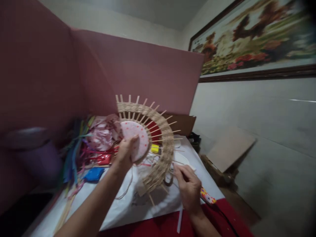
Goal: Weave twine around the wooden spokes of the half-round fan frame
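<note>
A woven fan-shaped piece [166,131] with thin wooden sticks radiating past its twine band is held up over the table. At its centre is a pale pink round pad [140,135] with red dots. My left hand [125,153] grips this pad, thumb on its face. At the lower right edge of the band, my right hand [188,184] is closed, fingertips pinched beside a loop of twine [169,180]. What exactly those fingertips pinch is too small to make out. A loose strand of twine [128,187] hangs below the pad.
On the white-covered table [116,210] lie pink fabric [101,135], coloured ribbons [75,148], a blue packet [94,174], red items [102,159] and a yellow block [155,148]. A colourful patterned object [207,196] with a black cord is at right. Cardboard [229,149] leans by the wall.
</note>
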The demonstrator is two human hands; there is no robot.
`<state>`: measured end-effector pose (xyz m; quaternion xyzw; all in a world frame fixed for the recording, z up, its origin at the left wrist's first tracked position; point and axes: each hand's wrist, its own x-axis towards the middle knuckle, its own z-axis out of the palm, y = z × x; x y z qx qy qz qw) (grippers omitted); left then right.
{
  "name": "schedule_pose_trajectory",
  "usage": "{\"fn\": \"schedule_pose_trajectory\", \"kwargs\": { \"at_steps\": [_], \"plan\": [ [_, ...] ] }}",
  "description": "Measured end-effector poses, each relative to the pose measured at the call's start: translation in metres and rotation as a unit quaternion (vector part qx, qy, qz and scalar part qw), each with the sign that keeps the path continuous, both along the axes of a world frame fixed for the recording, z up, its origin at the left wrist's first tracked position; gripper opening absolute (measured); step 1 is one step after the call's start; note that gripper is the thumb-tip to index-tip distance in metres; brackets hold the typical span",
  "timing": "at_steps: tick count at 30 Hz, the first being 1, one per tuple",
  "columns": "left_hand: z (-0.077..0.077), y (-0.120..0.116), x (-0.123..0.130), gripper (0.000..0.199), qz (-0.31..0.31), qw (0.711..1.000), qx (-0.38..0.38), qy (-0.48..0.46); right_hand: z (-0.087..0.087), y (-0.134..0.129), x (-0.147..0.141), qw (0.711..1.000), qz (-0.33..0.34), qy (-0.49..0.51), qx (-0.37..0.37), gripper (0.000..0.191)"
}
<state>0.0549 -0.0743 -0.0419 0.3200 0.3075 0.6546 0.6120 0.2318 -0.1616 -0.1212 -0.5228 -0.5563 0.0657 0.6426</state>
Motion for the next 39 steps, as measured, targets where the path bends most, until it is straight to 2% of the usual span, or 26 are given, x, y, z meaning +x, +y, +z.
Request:
{"fn": "schedule_pose_trajectory", "kwargs": {
  "at_steps": [2,7,10,16,19,23,29,34,39],
  "plan": [
    [-0.002,-0.001,0.009,0.027,0.013,1.0,0.007,-0.004,-0.003,-0.001,0.003,0.997,-0.031,-0.063,0.035,0.014],
    [-0.002,0.0,0.022,0.032,0.024,0.999,0.027,-0.018,-0.007,0.004,0.009,0.983,-0.083,-0.141,0.083,0.013],
    [-0.004,-0.001,0.016,0.034,0.019,0.999,0.022,-0.019,-0.008,0.003,0.01,0.973,-0.085,-0.187,0.105,0.012],
    [-0.007,-0.001,-0.013,0.028,0.015,1.0,-0.016,-0.006,-0.012,-0.001,0.001,0.955,-0.04,-0.272,0.112,0.013],
    [-0.003,0.0,-0.017,0.028,0.017,1.0,-0.025,-0.003,-0.011,-0.001,-0.002,0.952,-0.03,-0.28,0.119,0.013],
    [-0.001,-0.003,-0.014,0.027,0.018,0.999,-0.028,-0.005,-0.009,0.0,-0.003,0.952,-0.062,-0.271,0.125,0.014],
    [-0.008,-0.002,-0.009,0.024,-0.001,1.0,-0.02,-0.013,-0.006,0.001,-0.004,0.951,-0.12,-0.259,0.12,0.011],
    [-0.009,0.001,-0.012,0.02,0.002,1.0,-0.015,-0.021,0.0,0.0,-0.006,0.96,-0.112,-0.232,0.106,0.006],
    [0.003,-0.001,-0.02,0.015,0.016,0.999,-0.004,-0.027,0.002,-0.003,-0.008,0.968,-0.078,-0.207,0.121,0.013]
  ]
}}
